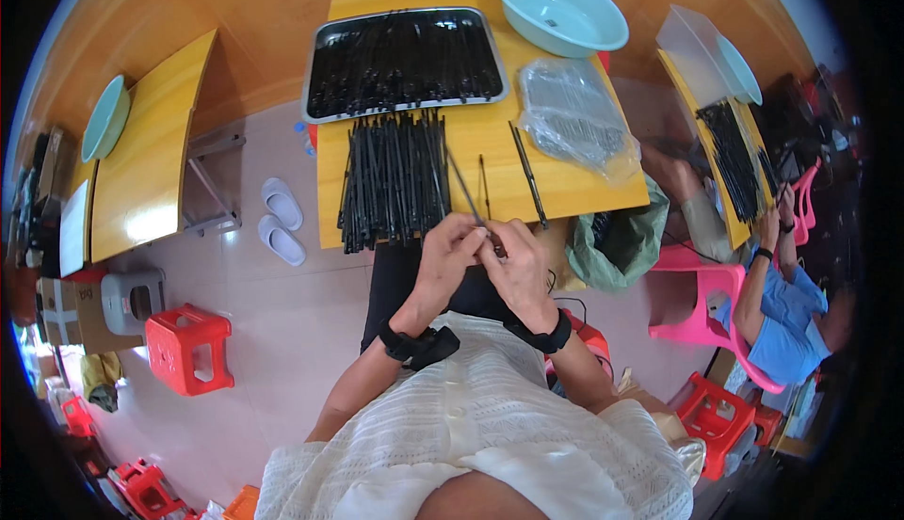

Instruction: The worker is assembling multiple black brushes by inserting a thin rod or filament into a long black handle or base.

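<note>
Both hands meet at the table's front edge, around the near end of a thin black rod point(461, 177) that slants up and to the left. My left hand point(444, 264) is closed, its fingers pinching at that end. Against it, the fingertips of my right hand point(515, 264) are pinched on the same end; any small part between them is hidden. Left of the rod lies a thick row of black rods point(391, 181). To the right are a short thin black piece point(483, 181) and a pair of longer black rods point(528, 176).
Behind the row stands a metal tray point(311, 96) full of black rods. A light blue basin point(556, 7) and a clear plastic bag point(574, 111) share the yellow table point(377, 0). A green sack point(617, 247) hangs at the right. Another person point(791, 313) works at the far-right table.
</note>
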